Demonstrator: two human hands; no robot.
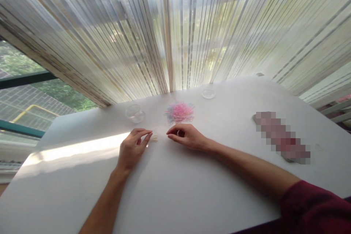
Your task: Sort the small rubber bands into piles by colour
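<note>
A loose heap of thin pink and pale blue strands or loops, like small elastic bands [179, 112], lies on the white table [192, 190]. My left hand [133, 147] is in a pinch, thumb and forefinger tips close together, beside a few pale yellow bands [154, 138]. Just in front of the heap, my right hand [188, 136] also pinches, its fingertips pointing left toward the yellow ones. Whatever either pinch holds is too small to make out. A clear round container [135, 113] stands beyond my left hand.
A clear round lid [208, 94] rests near the back edge, right of the heap. Farther right lies a long blurred-out object [282, 137], probably a phone. String curtains [175, 36] hang along the table's far side, before a window.
</note>
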